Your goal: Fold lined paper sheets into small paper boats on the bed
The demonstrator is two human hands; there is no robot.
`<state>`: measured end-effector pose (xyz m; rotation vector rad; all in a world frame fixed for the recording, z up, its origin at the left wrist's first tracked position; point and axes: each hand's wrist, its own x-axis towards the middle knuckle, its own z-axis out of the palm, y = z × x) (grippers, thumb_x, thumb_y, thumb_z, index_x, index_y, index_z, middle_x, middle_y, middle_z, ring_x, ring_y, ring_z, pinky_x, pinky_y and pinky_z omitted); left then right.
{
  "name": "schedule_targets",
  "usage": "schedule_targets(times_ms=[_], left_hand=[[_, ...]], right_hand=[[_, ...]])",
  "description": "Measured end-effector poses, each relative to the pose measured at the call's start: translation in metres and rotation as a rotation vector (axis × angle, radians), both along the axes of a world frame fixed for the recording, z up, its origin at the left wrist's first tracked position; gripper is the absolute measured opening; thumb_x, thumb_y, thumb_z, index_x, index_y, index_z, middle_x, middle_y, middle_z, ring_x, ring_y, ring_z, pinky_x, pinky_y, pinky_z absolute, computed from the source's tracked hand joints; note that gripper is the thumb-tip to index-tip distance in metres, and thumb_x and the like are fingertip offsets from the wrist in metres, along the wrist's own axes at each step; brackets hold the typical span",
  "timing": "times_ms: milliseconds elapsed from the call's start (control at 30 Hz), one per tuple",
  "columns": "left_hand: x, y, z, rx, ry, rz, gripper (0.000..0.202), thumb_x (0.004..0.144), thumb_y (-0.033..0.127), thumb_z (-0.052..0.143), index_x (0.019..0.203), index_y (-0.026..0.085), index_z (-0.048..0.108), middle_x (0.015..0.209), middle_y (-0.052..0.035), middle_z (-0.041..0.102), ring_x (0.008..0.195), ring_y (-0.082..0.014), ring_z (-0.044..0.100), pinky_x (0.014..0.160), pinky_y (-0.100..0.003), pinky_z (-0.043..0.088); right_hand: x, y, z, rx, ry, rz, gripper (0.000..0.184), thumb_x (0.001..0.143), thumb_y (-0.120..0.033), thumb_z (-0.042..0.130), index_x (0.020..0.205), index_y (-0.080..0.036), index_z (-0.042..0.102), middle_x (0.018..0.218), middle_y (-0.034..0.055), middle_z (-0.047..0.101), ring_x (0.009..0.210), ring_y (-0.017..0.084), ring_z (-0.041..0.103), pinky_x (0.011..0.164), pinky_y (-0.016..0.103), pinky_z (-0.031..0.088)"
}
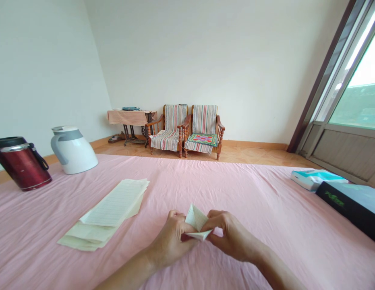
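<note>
A small folded piece of lined paper (195, 218) is held between my two hands, low in the middle of the head view. One pointed flap stands up and another folds down toward me, with a gap between them. My left hand (174, 237) grips its left side, thumb pushed into the gap. On the right side my right hand (228, 233) pinches it between thumb and fingers. Some fingertips are hidden behind the paper. To the left of my hands, a loose stack of lined sheets (114, 205) lies on the pink cloth (172, 181).
A red thermos (22, 165) and a white jug (77, 151) stand at the left. At the right lie a black box (350, 207) and a blue-and-white packet (317, 177). Beyond the table's far edge are two wooden armchairs (202, 121) and a cloth-covered stand (129, 117).
</note>
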<state>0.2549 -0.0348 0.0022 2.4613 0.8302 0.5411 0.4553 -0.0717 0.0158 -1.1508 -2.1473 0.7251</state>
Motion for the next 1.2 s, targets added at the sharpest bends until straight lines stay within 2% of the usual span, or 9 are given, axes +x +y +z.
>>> schedule_targets(times_ms=[200,367,500,767,1000,1200], left_hand=[[0.002,-0.009,0.005,0.104,0.035,0.003,0.023,0.091,0.019,0.051,0.074,0.022,0.068,0.062,0.0049,0.059,0.071,-0.0138,0.057,0.081,-0.032,0.026],[0.002,-0.010,0.001,0.165,0.036,0.031,0.019,0.087,0.013,0.053,0.076,0.021,0.066,0.071,0.0009,0.064,0.076,-0.0164,0.058,0.086,-0.035,0.027],[0.001,-0.012,-0.003,0.175,-0.005,0.042,0.016,0.082,0.008,0.052,0.076,0.020,0.061,0.072,0.0005,0.062,0.077,-0.0166,0.057,0.090,-0.036,0.026],[0.002,-0.009,-0.005,0.075,-0.063,0.077,0.018,0.072,0.001,0.052,0.070,0.018,0.056,0.068,0.0030,0.060,0.073,-0.0148,0.055,0.084,-0.031,0.030],[0.004,-0.006,-0.006,-0.043,-0.106,0.213,0.016,0.078,0.020,0.063,0.063,0.017,0.058,0.067,0.0012,0.060,0.072,-0.0169,0.056,0.072,-0.027,0.033],[0.004,-0.004,-0.005,-0.145,-0.149,0.193,0.015,0.077,0.021,0.063,0.064,0.016,0.060,0.064,0.0020,0.058,0.065,-0.0153,0.054,0.062,-0.023,0.035]], right_hand=[[-0.003,-0.002,0.005,0.061,-0.180,-0.038,0.030,0.073,-0.003,0.054,0.083,-0.025,0.072,0.094,0.0005,0.061,0.077,0.012,0.059,0.070,0.021,0.041],[-0.005,-0.002,0.000,0.057,-0.193,-0.037,0.031,0.064,0.002,0.048,0.070,-0.021,0.066,0.081,-0.0013,0.058,0.068,0.010,0.058,0.061,0.018,0.039],[-0.006,-0.003,-0.002,0.056,-0.185,-0.016,0.028,0.063,0.001,0.048,0.067,-0.021,0.064,0.078,-0.0015,0.056,0.067,0.010,0.056,0.059,0.018,0.038],[-0.013,-0.004,-0.005,0.054,-0.164,-0.056,0.021,0.071,-0.003,0.051,0.069,-0.020,0.062,0.080,-0.0005,0.058,0.070,0.011,0.058,0.063,0.019,0.038],[-0.013,0.000,-0.011,0.003,-0.046,-0.069,0.017,0.078,-0.008,0.050,0.066,-0.018,0.059,0.076,-0.0005,0.056,0.065,0.010,0.053,0.060,0.019,0.036],[-0.014,-0.001,-0.011,-0.139,0.151,-0.172,0.012,0.078,-0.012,0.052,0.075,-0.017,0.062,0.069,-0.0020,0.058,0.064,0.011,0.051,0.058,0.020,0.036]])
